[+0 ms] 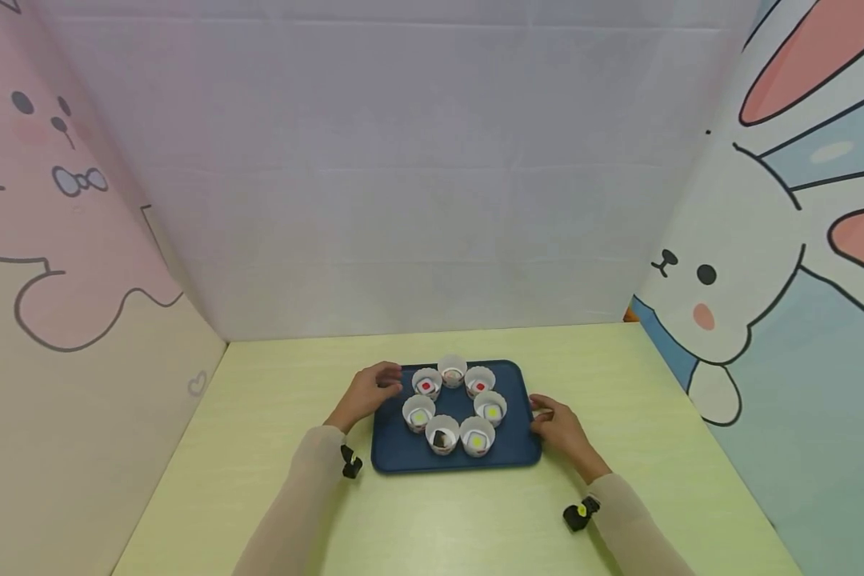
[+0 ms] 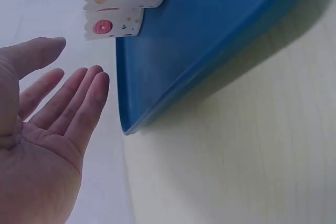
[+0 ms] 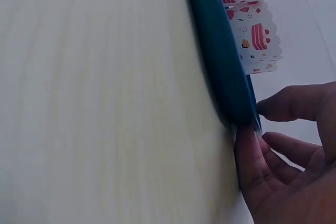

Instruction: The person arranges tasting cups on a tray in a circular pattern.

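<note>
A dark blue tray point(image 1: 511, 458) lies on the table with a ring of several scallop-edged paper cups point(image 1: 442, 435) on it. Most cups hold a small white piece with a red or yellow-green mark; the front left one holds a dark piece point(image 1: 440, 439). At the tray's far left corner is my left hand point(image 1: 366, 392), its fingers extended and apart from the rim in the left wrist view. My right hand point(image 1: 565, 430) grips the tray's right edge; in the right wrist view its thumb point(image 3: 289, 104) is at the rim and its fingers point(image 3: 252, 158) are against the outer side.
The pale yellow-green table point(image 1: 259, 480) extends around the tray. A white cloth backdrop point(image 1: 418, 184) hangs behind it, and cartoon-printed panels stand at the left point(image 1: 79, 416) and right point(image 1: 799, 384).
</note>
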Demonstrator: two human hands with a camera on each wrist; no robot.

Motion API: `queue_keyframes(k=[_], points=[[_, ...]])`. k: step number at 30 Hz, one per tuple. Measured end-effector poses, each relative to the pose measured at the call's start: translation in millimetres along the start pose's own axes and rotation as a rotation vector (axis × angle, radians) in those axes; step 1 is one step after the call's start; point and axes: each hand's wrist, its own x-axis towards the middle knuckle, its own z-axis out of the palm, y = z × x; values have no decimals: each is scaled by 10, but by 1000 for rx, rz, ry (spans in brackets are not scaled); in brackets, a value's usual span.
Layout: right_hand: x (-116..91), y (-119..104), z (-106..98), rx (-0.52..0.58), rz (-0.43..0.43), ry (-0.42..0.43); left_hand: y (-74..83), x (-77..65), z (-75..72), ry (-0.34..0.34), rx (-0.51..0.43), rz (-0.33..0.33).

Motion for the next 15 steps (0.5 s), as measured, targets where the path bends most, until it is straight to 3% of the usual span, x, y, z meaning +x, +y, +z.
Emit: queue_keyframes(k=[7, 15], points=[[-17, -12, -69, 101, 43, -16, 118, -104, -38, 35, -33, 8], [-47, -74, -192, 85, 22, -9, 247, -253, -49, 70, -58, 32]])
